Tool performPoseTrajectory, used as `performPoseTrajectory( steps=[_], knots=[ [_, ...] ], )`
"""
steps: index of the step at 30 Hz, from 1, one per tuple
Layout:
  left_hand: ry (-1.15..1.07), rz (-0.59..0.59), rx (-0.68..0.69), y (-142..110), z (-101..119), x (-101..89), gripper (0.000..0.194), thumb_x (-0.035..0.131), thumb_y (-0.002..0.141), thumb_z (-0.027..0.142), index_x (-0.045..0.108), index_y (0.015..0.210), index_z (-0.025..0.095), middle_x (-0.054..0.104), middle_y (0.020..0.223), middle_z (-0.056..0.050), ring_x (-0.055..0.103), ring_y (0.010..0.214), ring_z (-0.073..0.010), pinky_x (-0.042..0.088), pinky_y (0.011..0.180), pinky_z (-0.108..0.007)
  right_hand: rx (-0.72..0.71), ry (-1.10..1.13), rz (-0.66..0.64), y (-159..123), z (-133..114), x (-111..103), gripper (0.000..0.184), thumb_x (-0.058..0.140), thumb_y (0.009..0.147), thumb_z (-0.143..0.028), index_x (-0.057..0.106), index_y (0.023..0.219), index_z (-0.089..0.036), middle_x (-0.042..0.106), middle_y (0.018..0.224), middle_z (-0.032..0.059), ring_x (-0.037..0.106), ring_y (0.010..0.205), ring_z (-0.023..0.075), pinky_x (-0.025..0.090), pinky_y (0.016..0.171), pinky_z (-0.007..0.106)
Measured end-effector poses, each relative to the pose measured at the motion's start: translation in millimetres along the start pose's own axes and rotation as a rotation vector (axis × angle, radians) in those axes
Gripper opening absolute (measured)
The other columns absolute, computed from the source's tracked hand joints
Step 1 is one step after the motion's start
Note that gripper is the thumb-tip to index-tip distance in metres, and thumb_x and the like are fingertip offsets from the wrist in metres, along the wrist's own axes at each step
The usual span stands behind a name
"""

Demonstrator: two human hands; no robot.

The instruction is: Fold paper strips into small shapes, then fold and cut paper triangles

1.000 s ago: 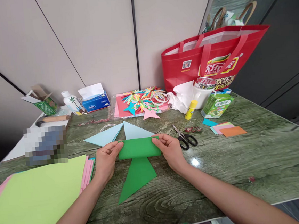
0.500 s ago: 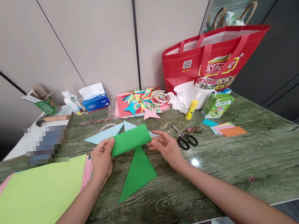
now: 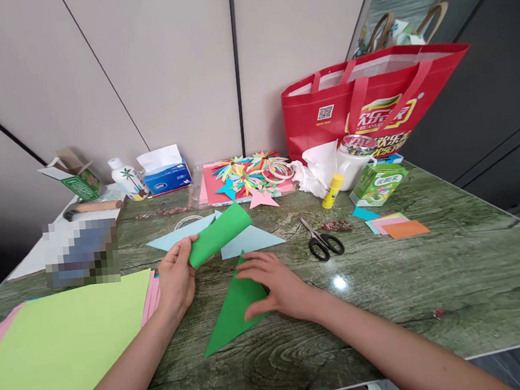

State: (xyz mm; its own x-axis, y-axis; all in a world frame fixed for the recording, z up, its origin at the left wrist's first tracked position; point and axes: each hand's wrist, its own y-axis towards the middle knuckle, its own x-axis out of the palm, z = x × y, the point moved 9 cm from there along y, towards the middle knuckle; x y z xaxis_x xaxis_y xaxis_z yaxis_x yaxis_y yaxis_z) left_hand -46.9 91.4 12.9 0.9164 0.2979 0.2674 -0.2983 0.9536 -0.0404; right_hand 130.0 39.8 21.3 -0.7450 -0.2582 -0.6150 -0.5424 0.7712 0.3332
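Observation:
My left hand [image 3: 176, 275] pinches the near end of a folded green paper [image 3: 221, 233], which tilts up to the right above the table. On the wood-patterned tabletop below lies a green paper triangle [image 3: 234, 315]. My right hand [image 3: 277, 284] is over that triangle's right side, thumb and fingers apart, its fingertips at the paper; whether they press on it I cannot tell. Behind the folded paper lie two light blue paper triangles, a left one [image 3: 177, 235] and a right one [image 3: 255, 240], partly covered by it.
Black-handled scissors [image 3: 321, 241] lie right of the blue triangles. Small paper slips [image 3: 406, 229], a yellow glue stick [image 3: 333, 191] and a green carton [image 3: 380, 184] sit further right. Large yellow-green sheets [image 3: 77, 350] cover the left front. Paper stars [image 3: 244, 178] and a red bag [image 3: 308, 124] stand behind.
My right hand has left the folded green paper and moved down to the green triangle. The folded paper, still in my left hand, now tilts more steeply, uncovering the right blue triangle.

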Motion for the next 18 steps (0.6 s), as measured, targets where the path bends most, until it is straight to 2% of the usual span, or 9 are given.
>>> performPoseTrajectory(
  steps=[2, 4, 6, 8, 10, 12, 15, 18],
  knots=[
    [0.007, -0.016, 0.012, -0.5, 1.2, 1.6, 0.033, 0.068, 0.065, 0.046, 0.067, 0.078, 0.016, 0.063, 0.076, -0.002, 0.054, 0.063, -0.0135, 0.041, 0.050, -0.023, 0.169, 0.244, 0.164, 0.0, 18.0, -12.7, 0.044, 0.068, 0.065, -0.051, 0.059, 0.097, -0.022, 0.065, 0.100, 0.0096, 0.056, 0.101, 0.0248, 0.042, 0.088, 0.041],
    [0.022, -0.038, 0.034, -2.0, 3.6, 4.0, 0.033, 0.066, 0.067, 0.045, 0.067, 0.085, 0.018, 0.063, 0.075, -0.001, 0.054, 0.061, -0.0128, 0.040, 0.049, -0.022, 0.323, 0.551, 0.314, -3.5, 36.9, -19.7, 0.041, 0.060, 0.071, -0.052, 0.052, 0.098, -0.022, 0.065, 0.094, 0.0086, 0.062, 0.086, 0.0208, 0.048, 0.078, 0.037],
    [0.036, -0.060, 0.055, -4.5, 6.7, 7.0, 0.034, 0.067, 0.068, 0.042, 0.066, 0.094, 0.020, 0.063, 0.073, 0.000, 0.054, 0.060, -0.0120, 0.040, 0.050, -0.021, 0.408, 0.826, 0.404, -5.5, 48.5, -20.3, 0.046, 0.053, 0.076, -0.056, 0.044, 0.106, -0.023, 0.066, 0.089, 0.0077, 0.065, 0.078, 0.0190, 0.051, 0.072, 0.036],
    [0.045, -0.071, 0.066, -7.5, 9.7, 9.5, 0.037, 0.066, 0.070, 0.042, 0.064, 0.099, 0.021, 0.064, 0.073, 0.000, 0.055, 0.060, -0.0121, 0.041, 0.052, -0.021, 0.456, 0.998, 0.436, -5.4, 53.4, -18.8, 0.053, 0.047, 0.077, -0.059, 0.037, 0.115, -0.023, 0.066, 0.087, 0.0073, 0.066, 0.071, 0.0190, 0.053, 0.066, 0.036],
    [0.050, -0.084, 0.052, -10.2, 10.7, 12.3, 0.039, 0.061, 0.072, 0.046, 0.064, 0.100, 0.019, 0.066, 0.077, -0.003, 0.057, 0.064, -0.0138, 0.043, 0.055, -0.022, 0.501, 1.078, 0.437, -5.3, 55.0, -16.9, 0.058, 0.044, 0.077, -0.062, 0.036, 0.119, -0.023, 0.066, 0.087, 0.0076, 0.066, 0.068, 0.0195, 0.053, 0.062, 0.035],
    [0.063, -0.117, 0.004, -12.1, 7.6, 16.3, 0.044, 0.058, 0.074, 0.050, 0.062, 0.103, 0.018, 0.068, 0.084, -0.006, 0.060, 0.068, -0.0169, 0.045, 0.057, -0.025, 0.547, 1.069, 0.446, -6.9, 56.2, -16.8, 0.059, 0.046, 0.076, -0.062, 0.042, 0.119, -0.022, 0.067, 0.086, 0.0076, 0.066, 0.068, 0.0194, 0.052, 0.060, 0.034],
    [0.077, -0.153, 0.015, -12.8, 7.4, 19.5, 0.048, 0.062, 0.071, 0.047, 0.057, 0.110, 0.020, 0.069, 0.093, -0.008, 0.063, 0.076, -0.0197, 0.047, 0.062, -0.028, 0.589, 1.012, 0.455, -10.0, 57.6, -17.5, 0.054, 0.062, 0.070, -0.050, 0.050, 0.114, -0.020, 0.068, 0.080, 0.0056, 0.064, 0.068, 0.0186, 0.051, 0.060, 0.031],
    [0.067, -0.157, 0.035, -11.2, 6.5, 19.4, 0.052, 0.066, 0.069, 0.043, 0.052, 0.115, 0.023, 0.069, 0.095, -0.007, 0.063, 0.081, -0.0201, 0.047, 0.064, -0.028, 0.561, 1.057, 0.422, -8.6, 56.5, -14.7, 0.064, 0.074, 0.060, -0.036, 0.048, 0.117, -0.022, 0.070, 0.084, 0.0045, 0.065, 0.071, 0.0192, 0.052, 0.065, 0.033]
  ],
)
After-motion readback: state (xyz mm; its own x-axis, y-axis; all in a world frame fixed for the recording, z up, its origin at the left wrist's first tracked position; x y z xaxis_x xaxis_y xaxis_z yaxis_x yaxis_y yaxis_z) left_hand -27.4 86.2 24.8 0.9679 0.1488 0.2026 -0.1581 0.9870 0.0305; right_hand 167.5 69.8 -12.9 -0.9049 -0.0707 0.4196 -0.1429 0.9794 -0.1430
